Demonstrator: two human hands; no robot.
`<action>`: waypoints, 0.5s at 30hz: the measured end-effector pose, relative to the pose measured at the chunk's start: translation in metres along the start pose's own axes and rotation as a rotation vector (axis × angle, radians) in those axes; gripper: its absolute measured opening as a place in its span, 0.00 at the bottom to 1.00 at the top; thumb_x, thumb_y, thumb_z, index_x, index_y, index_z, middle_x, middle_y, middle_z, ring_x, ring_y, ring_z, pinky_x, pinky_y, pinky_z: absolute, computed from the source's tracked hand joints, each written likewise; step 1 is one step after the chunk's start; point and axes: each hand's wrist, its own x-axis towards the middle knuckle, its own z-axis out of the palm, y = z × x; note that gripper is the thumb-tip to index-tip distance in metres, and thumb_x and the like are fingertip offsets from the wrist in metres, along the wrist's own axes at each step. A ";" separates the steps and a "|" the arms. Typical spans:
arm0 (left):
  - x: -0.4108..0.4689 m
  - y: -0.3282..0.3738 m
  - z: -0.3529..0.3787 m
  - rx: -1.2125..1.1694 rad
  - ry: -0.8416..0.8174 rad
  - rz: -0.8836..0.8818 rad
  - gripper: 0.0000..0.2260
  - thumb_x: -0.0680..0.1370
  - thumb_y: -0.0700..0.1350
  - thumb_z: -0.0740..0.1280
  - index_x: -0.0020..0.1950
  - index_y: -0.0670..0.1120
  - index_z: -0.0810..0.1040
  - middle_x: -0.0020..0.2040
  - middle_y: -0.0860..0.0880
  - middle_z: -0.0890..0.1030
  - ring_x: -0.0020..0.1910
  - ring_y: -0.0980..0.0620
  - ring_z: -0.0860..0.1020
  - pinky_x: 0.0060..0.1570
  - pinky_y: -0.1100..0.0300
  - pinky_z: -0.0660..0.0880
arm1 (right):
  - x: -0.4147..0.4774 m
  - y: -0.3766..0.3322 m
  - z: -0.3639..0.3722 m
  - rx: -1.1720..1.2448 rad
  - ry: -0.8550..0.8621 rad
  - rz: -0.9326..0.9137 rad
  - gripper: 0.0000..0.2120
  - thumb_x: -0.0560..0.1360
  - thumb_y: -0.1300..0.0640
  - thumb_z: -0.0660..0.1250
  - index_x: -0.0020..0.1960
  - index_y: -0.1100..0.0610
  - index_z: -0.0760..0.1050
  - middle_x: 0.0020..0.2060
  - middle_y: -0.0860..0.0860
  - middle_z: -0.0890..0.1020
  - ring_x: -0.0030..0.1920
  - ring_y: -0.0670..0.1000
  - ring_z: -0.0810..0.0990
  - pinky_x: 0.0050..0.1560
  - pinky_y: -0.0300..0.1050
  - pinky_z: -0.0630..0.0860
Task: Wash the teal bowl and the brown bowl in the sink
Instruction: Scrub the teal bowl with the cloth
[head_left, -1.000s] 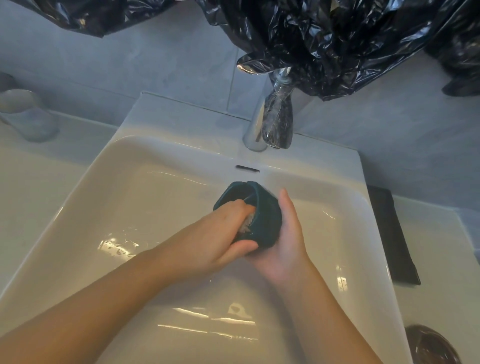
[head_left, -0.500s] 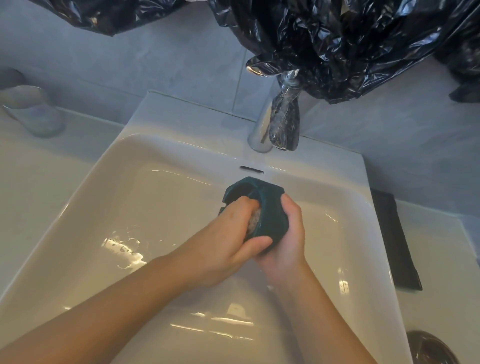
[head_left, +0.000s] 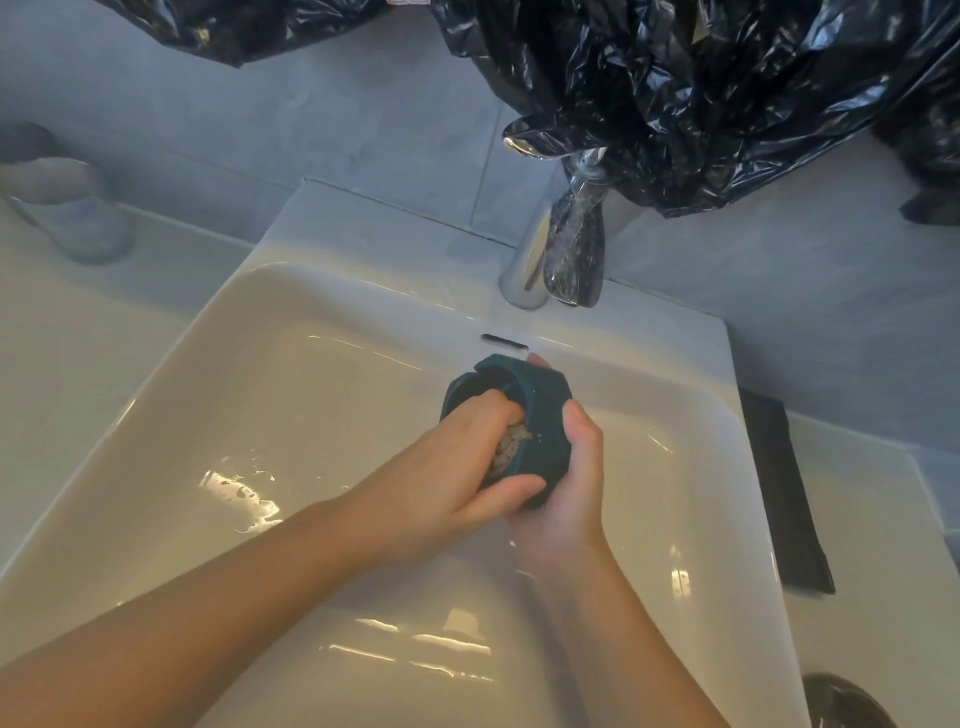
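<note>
The teal bowl (head_left: 540, 410) is held on its side over the white sink (head_left: 291, 415), its opening turned left. My right hand (head_left: 574, 488) cups the bowl from below and behind, thumb curled over its outer wall. My left hand (head_left: 447, 478) reaches into the opening, its fingers bent around a pale sponge (head_left: 511, 447) pressed against the inside. The brown bowl (head_left: 841, 701) sits on the counter at the lower right corner, only partly in view.
A chrome tap (head_left: 550, 249) stands behind the sink, under black plastic bags (head_left: 701, 88) hanging from above. A flat black item (head_left: 784, 493) lies on the counter to the right. A glass cup (head_left: 72, 208) stands on the left counter.
My right thumb has curled over the bowl's outer wall. My left hand has pushed the sponge deeper into the bowl. The bowl stays in the same place.
</note>
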 end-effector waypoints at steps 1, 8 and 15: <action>0.000 -0.001 -0.003 0.055 -0.028 0.041 0.10 0.78 0.51 0.63 0.56 0.51 0.67 0.49 0.58 0.70 0.46 0.63 0.69 0.44 0.72 0.65 | 0.001 -0.003 -0.002 0.031 -0.015 0.062 0.24 0.72 0.42 0.63 0.65 0.51 0.76 0.53 0.53 0.85 0.52 0.54 0.84 0.48 0.46 0.80; -0.005 -0.004 0.000 0.106 -0.045 -0.051 0.17 0.78 0.53 0.65 0.62 0.48 0.66 0.52 0.55 0.68 0.47 0.65 0.68 0.45 0.74 0.65 | 0.003 -0.004 0.000 0.051 -0.028 0.106 0.28 0.70 0.48 0.63 0.68 0.56 0.75 0.50 0.55 0.85 0.46 0.54 0.84 0.42 0.47 0.81; -0.003 -0.009 -0.020 -0.062 -0.232 -0.059 0.17 0.79 0.43 0.57 0.68 0.48 0.68 0.57 0.52 0.73 0.53 0.64 0.71 0.51 0.74 0.65 | 0.002 -0.008 -0.007 0.030 -0.002 0.055 0.27 0.67 0.46 0.64 0.65 0.52 0.76 0.50 0.55 0.84 0.48 0.56 0.82 0.40 0.50 0.80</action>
